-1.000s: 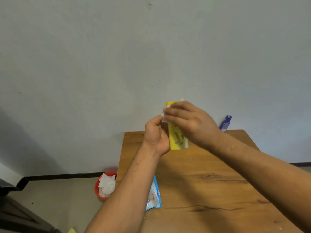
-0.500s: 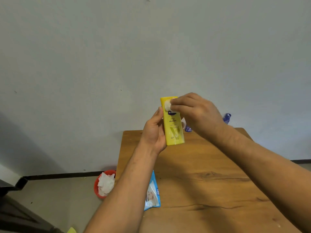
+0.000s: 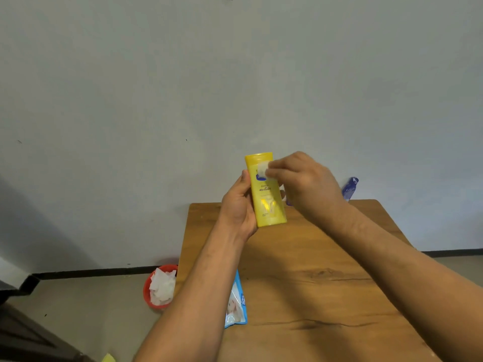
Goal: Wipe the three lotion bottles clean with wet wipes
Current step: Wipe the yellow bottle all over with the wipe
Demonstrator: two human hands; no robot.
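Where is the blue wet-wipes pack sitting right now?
Head view: the wet-wipes pack lies at the left edge of the wooden table, partly hidden by the left forearm; the red bin stands on the floor just left of it.

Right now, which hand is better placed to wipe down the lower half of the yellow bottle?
Probably the right hand: it pinches the wet wipe against the yellow bottle, while the left hand grips the bottle.

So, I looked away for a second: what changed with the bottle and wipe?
The left hand turned the yellow bottle so its printed front now faces the camera. The right hand drew back off the cap, pressing the wipe just below it. Unchanged: both grips, the blue bottle at the table's far edge, the wipes pack, the red bin.
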